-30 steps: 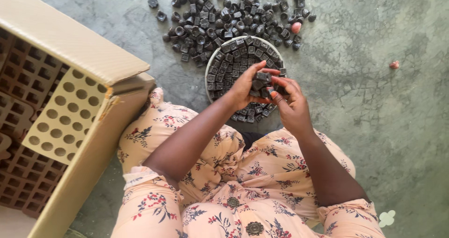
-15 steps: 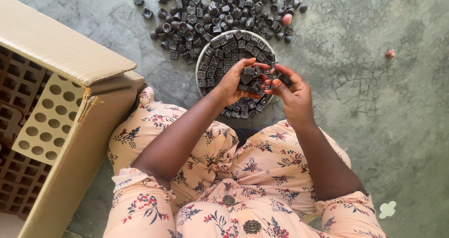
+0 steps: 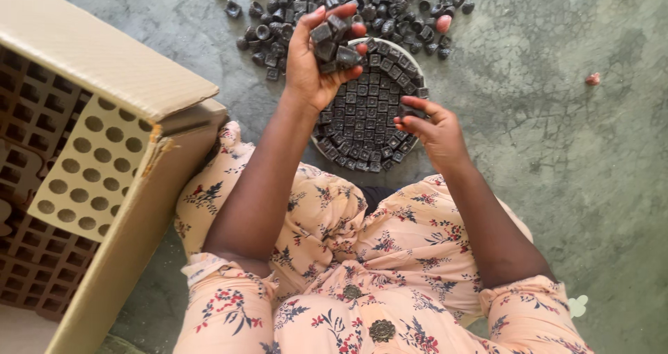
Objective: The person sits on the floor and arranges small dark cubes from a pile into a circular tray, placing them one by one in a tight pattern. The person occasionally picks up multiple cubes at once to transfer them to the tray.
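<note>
Dark cups (image 3: 332, 41), small square moulded pieces, fill the left hand (image 3: 313, 62), which is raised palm-up over the 11 o'clock edge of the round tray (image 3: 412, 69). Its fingers curl loosely around a handful of them, thumb pressed against the top pieces, so the grip is half closed and cupping, not tight.

The right hand (image 3: 435, 128) hangs at the tray's 3 o'clock rim. Its thumb and forefinger are pinched together on a single dark cup (image 3: 409, 110), the other fingers folded in beneath.

The tray lies on the grey floor (image 3: 557, 173) at the person's 12 o'clock, just past the knees, and holds cups packed in neat rows, open sides up. A loose pile (image 3: 362, 3) of the same cups spreads on the floor at the tray's 12 o'clock, touching its far rim. One pink piece (image 3: 443, 23) sits in the pile at 1 o'clock, and another (image 3: 592, 78) lies well apart at 3 o'clock.

A cardboard box (image 3: 104, 69) stands at the person's 9 o'clock, with holed sheets (image 3: 90, 166) inside.
</note>
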